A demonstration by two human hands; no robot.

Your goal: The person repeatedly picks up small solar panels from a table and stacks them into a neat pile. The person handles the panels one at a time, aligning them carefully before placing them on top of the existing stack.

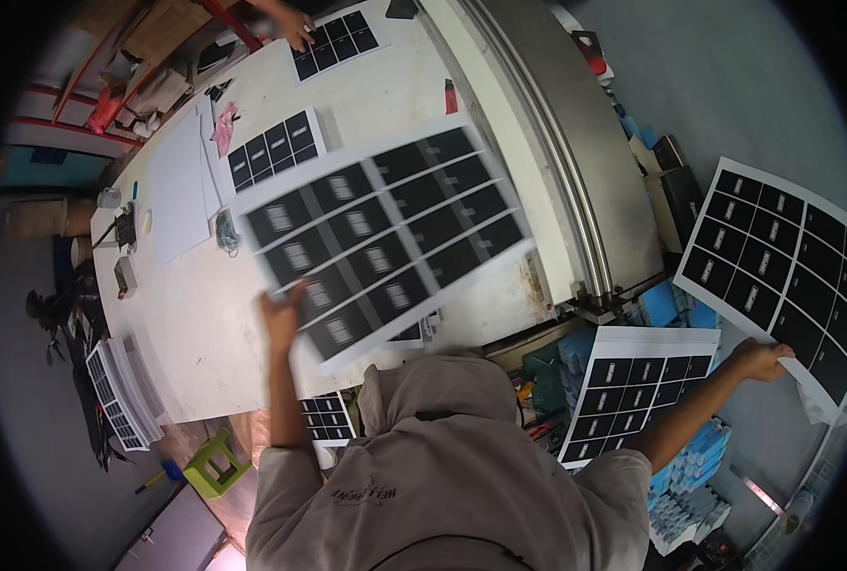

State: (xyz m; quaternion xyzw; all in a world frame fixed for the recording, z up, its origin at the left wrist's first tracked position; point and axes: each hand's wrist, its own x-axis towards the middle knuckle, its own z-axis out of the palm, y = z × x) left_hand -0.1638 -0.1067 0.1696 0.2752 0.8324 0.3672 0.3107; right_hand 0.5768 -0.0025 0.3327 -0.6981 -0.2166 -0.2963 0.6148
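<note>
My left hand [282, 314] grips the near left edge of a large white sheet printed with a grid of black rectangles [385, 238]. That sheet is tilted over the white table [181, 352] and smeared by motion. Out to the right, my right hand [762, 361] is closed on the lower edge of a second printed sheet [775, 247], which curves slightly in the air. Below it, a stack of similar sheets [632, 390] lies close to my right forearm, which partly covers it.
Across the table a co-worker's hand [295, 29] touches another printed sheet [342, 43]. A long metal rail [566, 162] runs along the table's right side. A red cutter [450, 97] lies beside it. A green stool [216, 464] stands at the lower left.
</note>
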